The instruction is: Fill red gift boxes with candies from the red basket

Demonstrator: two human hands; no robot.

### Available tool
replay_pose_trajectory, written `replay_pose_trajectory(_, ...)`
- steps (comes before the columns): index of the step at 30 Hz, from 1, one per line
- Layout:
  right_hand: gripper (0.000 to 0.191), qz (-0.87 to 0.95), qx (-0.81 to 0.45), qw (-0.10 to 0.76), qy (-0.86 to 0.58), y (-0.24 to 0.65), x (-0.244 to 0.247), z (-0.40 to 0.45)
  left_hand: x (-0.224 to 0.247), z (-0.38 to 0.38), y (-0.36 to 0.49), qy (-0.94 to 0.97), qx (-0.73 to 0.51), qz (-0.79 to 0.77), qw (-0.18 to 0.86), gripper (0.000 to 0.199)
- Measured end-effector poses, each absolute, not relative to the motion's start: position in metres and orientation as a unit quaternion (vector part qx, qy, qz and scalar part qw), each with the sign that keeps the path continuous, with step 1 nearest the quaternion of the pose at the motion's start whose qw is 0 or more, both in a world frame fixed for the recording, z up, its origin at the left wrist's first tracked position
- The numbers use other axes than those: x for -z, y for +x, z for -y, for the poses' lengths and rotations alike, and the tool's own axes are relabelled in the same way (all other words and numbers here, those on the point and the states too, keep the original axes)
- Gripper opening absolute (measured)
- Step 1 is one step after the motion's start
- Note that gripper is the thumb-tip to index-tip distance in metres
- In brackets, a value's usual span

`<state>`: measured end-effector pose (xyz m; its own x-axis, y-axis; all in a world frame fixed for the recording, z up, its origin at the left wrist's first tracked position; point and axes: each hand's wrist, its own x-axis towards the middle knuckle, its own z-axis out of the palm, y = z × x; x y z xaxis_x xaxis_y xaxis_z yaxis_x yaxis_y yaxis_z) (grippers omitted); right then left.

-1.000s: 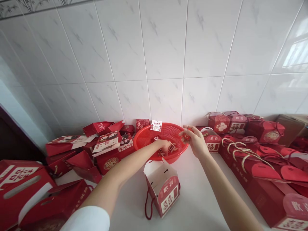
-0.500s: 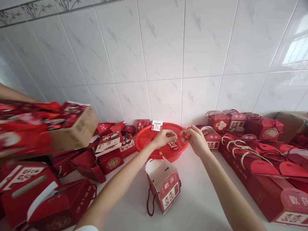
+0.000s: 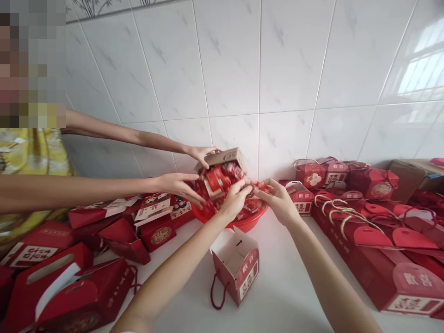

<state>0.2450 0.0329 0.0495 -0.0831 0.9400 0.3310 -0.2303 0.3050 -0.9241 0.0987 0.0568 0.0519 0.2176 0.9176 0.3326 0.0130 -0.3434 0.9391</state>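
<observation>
My right hand [image 3: 280, 203] is closed on small red-wrapped candies [image 3: 265, 187] over the right rim of a red plastic basket [image 3: 248, 225]. Fingertips pinched together, my left hand [image 3: 235, 200] is above the basket, close beside the right. What it pinches, if anything, I cannot make out. Another person's two hands tip a cardboard box [image 3: 222, 158] over the basket from the left. Red-wrapped packets [image 3: 217, 178] spill out of it. In front of the basket stands an open red gift box [image 3: 239, 273] with a white inside and a dark red cord handle.
Several red gift boxes [image 3: 93, 296] lie open in a jumble on the left. On the right, several closed red boxes [image 3: 367, 273] with cord handles stand in rows. A brown carton [image 3: 409, 178] is behind them, and a tiled wall [image 3: 294, 74] closes off the back.
The other person has brought the cardboard box from the far left to the basket and tipped it, so red packets now lie in the basket. My two hands have come closer together.
</observation>
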Motion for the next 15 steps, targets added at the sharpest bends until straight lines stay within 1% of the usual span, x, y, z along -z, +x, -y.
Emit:
replay_pose_trajectory(4,0.042,0.562,-0.473,0.592,-0.331,0.250,-0.050,-0.035,-0.056,-0.055,0.093,0.638,-0.489,-0.350,0.482,0.022)
replay_pose_trajectory(9,0.036,0.555,-0.439,0.626,-0.329,0.254,-0.052,-0.038,-0.058,-0.067,0.070,0.644,-0.466,-0.392,0.463,0.020)
replay_pose_trajectory(11,0.035,0.548,-0.424,0.639,-0.335,0.257,-0.053,-0.038,-0.056,-0.076,0.054,0.668,-0.421,-0.432,0.437,0.018)
replay_pose_trajectory(15,0.041,0.521,-0.428,0.651,-0.349,0.265,-0.054,-0.040,-0.045,-0.096,0.022,0.738,-0.318,-0.503,0.319,0.011)
